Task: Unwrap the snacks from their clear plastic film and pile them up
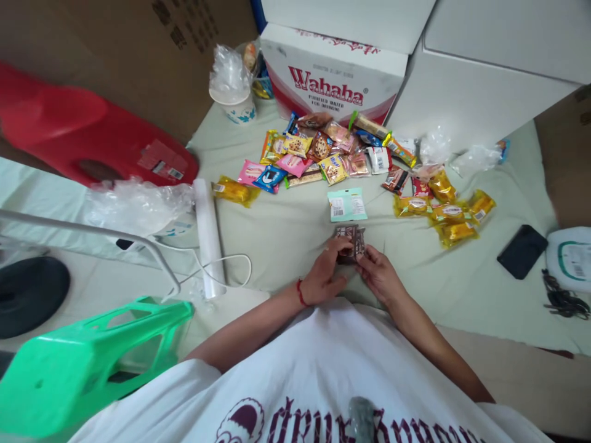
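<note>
Close to my body, my left hand [325,271] and my right hand [378,272] meet at a small dark brown snack packet [349,237]. The left fingers are closed over its left side, and the right thumb and fingers pinch its lower right corner. Just beyond the packet lies a mint-green snack packet [347,205], flat on the cloth. Behind that is a heap of colourful wrapped snacks, among them a yellow cookie packet [333,169] and a pink packet [293,164]. Several yellow-wrapped snacks [450,213] lie to the right.
A Wahaha carton [332,80] stands behind the heap. On the left are a paper cup [235,107] with plastic bags, a red jug [96,135], a white roll [209,240] and a green stool [96,363]. A black phone-like object [522,251] lies at the right.
</note>
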A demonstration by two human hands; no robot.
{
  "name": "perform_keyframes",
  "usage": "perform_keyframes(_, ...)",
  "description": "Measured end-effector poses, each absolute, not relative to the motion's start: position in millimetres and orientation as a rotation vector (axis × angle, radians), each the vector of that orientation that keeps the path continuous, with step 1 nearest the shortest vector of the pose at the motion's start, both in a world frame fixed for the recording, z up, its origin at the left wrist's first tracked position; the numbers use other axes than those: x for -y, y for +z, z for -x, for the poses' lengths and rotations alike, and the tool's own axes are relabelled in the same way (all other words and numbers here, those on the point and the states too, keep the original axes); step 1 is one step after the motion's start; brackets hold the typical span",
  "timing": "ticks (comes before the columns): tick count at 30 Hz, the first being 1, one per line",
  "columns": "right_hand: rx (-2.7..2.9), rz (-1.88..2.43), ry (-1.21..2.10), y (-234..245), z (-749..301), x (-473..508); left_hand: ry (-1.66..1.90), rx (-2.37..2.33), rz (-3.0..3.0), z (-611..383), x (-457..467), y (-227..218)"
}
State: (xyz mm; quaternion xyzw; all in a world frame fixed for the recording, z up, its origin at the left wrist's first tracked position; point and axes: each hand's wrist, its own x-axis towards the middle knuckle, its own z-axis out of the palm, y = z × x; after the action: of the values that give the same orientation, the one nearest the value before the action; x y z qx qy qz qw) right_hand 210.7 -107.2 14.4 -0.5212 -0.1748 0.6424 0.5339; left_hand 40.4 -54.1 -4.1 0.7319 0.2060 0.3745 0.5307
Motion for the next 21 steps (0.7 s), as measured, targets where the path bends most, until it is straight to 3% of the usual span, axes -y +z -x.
perform_keyframes(5, 0.38, 1.318, 1.497, 17.6, -223.0, 108.3, 0.807, -0.407, -1.411, -36.5, 47.2, 0.6)
perform_keyframes(8, 0.323, 1.382, 1.224, 26.4, -277.2, 114.0, 0.865, -0.645, -1.364, -28.6, 40.8, -1.8)
perform_keyframes(14, 0.034, 1.52, 0.287, 64.2, -499.6, 91.3, 0.821, -1.279, -2.096, 38.8, 31.8, -20.3)
perform_keyframes(21, -0.187, 1.961, 0.184, 46.7, -639.5, -16.3, 0.675, -1.351, -2.639, 73.0, 44.6, -43.1)
